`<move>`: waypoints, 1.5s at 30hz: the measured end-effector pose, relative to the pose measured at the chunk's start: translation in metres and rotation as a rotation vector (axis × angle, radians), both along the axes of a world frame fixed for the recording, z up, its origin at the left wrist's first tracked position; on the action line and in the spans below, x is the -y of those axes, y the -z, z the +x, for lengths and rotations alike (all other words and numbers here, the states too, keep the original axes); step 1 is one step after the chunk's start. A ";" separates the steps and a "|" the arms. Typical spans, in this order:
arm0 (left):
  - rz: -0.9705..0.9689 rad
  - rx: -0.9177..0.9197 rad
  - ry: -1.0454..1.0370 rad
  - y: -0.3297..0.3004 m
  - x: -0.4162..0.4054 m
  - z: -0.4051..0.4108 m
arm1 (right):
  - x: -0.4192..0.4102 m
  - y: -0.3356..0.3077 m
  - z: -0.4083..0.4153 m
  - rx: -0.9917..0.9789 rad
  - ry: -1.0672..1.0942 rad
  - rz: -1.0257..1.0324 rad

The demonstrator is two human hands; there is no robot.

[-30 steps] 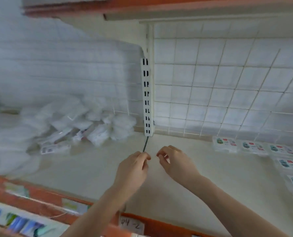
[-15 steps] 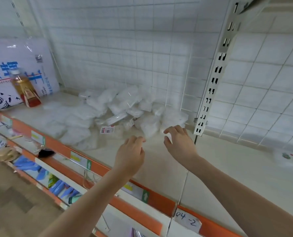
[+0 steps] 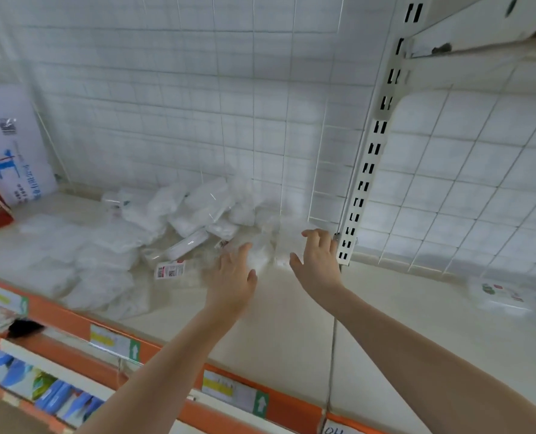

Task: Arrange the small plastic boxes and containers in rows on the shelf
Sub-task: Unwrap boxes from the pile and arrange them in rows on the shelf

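Both grips spread wide, holding nothing. The heap of clear plastic boxes [image 3: 198,214] lies just ahead of the left hand [image 3: 234,277] and ahead-left of the right hand [image 3: 318,261]; the left appears nearer. One long box [image 3: 185,244] lies diagonally. Cream shelf [image 3: 291,324] beneath both grips is bare, ample room. Labelled boxes [image 3: 510,297] sit far right.

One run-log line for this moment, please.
left hand: open, empty | right hand: open, empty | both reaching at pile of clear packets | shelf
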State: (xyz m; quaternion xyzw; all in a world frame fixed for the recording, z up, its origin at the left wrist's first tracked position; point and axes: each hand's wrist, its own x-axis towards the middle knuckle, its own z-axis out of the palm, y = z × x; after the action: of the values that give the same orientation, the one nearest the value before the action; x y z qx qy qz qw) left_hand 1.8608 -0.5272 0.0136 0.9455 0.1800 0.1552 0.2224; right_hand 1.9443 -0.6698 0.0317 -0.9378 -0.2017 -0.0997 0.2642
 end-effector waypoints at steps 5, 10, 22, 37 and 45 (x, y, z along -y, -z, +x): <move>0.001 -0.022 -0.008 0.011 0.005 0.010 | 0.003 0.007 0.005 -0.070 0.008 0.026; -0.061 0.039 -0.017 0.009 0.006 0.010 | 0.007 0.006 0.012 -0.074 -0.038 0.040; -0.031 0.372 -0.091 0.005 0.027 -0.007 | 0.025 0.000 -0.003 -0.020 -0.138 0.038; -0.157 0.634 0.174 -0.022 0.120 -0.009 | 0.127 -0.009 -0.027 0.020 -0.127 0.116; -0.330 0.646 0.333 -0.022 0.197 0.000 | 0.209 -0.001 -0.044 0.010 0.039 0.204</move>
State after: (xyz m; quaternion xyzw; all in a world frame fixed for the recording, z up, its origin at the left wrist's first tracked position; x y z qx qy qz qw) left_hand 1.8609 -0.7241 0.0354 0.8160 -0.0326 0.3753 0.4386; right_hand 1.8998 -0.8785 0.0328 -0.9093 -0.1735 -0.1295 0.3554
